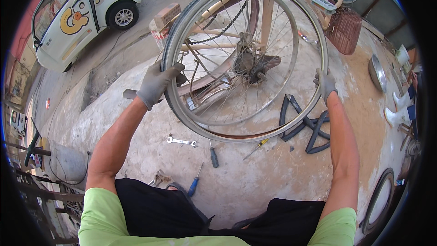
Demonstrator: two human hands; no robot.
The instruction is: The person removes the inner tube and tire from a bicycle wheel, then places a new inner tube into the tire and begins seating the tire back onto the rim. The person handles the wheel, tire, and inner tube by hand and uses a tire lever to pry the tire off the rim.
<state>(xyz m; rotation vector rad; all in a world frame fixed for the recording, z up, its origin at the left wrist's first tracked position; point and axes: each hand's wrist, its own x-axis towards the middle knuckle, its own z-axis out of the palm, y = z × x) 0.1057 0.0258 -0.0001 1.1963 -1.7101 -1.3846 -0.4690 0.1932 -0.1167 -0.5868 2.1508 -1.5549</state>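
Note:
My gloved left hand (158, 80) grips the left side of a bicycle tire (239, 139), thumb over its sidewall. On the opposite side, my gloved right hand (325, 81) has its fingers curled around the same tire. Within the tire's ring is a spoked wheel rim (296, 41) with its hub (251, 65) in the frame. Along the bottom the tire stands apart from the rim, and its brown inside shows. The bicycle frame (268, 17) is upside down, its saddle (273, 61) near the ground. A chain (227, 27) shows through the spokes.
An open-end wrench (181, 141), a grey-handled screwdriver (214, 157), a yellow-handled one (263, 142) and a blue-handled one (194, 186) lie on the concrete. A black inner tube (317, 149) lies folded at right. Beyond are a metal basin (377, 73), a white vehicle (82, 10) and a bucket (68, 160).

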